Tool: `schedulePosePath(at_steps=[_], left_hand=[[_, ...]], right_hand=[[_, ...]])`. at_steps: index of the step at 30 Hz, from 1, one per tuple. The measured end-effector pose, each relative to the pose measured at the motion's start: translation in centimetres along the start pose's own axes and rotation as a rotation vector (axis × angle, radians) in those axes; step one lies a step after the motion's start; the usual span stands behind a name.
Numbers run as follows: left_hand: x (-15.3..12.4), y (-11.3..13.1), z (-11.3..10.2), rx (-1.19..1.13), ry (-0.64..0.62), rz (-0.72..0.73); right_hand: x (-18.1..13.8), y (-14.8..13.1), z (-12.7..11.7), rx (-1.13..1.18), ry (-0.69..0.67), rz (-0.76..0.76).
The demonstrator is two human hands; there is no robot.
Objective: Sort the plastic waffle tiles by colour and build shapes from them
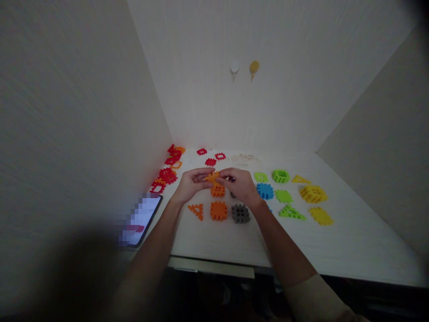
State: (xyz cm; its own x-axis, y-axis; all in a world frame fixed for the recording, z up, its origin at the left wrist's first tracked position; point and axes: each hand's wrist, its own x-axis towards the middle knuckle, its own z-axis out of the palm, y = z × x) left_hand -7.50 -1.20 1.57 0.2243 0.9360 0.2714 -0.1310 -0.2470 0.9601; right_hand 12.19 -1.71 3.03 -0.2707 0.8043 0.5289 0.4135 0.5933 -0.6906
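Observation:
Between my two hands is an orange interlocking tile (pixel 212 177), held above the table; its exact shape is partly covered by fingers. My left hand (pixel 192 182) pinches it from the left, and my right hand (pixel 239 184) grips its right side. Just beneath lies an orange window tile (pixel 218 191), partly hidden. Nearer me are an orange triangle tile (pixel 196 211), an orange square tile (pixel 219 210) and a dark grey window tile (pixel 240 213). Another grey piece is mostly covered by my right hand.
Red and orange tiles (pixel 167 175) are heaped along the left wall, with red ones (pixel 211 162) further back. Blue (pixel 265 191), green (pixel 283 196) and yellow tiles (pixel 313 193) lie to the right. A phone (pixel 142 221) rests at the left edge. Two hooks (pixel 254 67) hang on the back wall.

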Motion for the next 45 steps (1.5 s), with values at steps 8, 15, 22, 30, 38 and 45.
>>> schedulePosePath(at_steps=[8, 15, 22, 30, 38, 45], left_hand=[[0.1, 0.5, 0.8, -0.047, 0.068, -0.036], [-0.4, 0.3, 1.5, -0.07, 0.05, -0.079], [-4.6, 2.1, 1.6, 0.119, -0.118, 0.008], [-6.8, 0.7, 0.7, 0.501, -0.144, 0.071], [-6.9, 0.6, 0.5, 0.508, -0.208, 0.086], [-6.7, 0.3, 0.3, 0.639, -0.255, 0.148]], right_hand=[[-0.4, -1.4, -1.1, 0.043, -0.078, -0.081], [-1.6, -2.4, -1.9, -0.13, -0.192, -0.197], [-3.9, -2.2, -2.4, -0.147, -0.184, -0.169], [-5.5, -0.7, -1.8, -0.203, -0.354, -0.188], [-5.7, -0.6, -1.2, -0.295, -0.43, -0.178], [-5.8, -0.8, -1.1, -0.307, -0.459, -0.161]])
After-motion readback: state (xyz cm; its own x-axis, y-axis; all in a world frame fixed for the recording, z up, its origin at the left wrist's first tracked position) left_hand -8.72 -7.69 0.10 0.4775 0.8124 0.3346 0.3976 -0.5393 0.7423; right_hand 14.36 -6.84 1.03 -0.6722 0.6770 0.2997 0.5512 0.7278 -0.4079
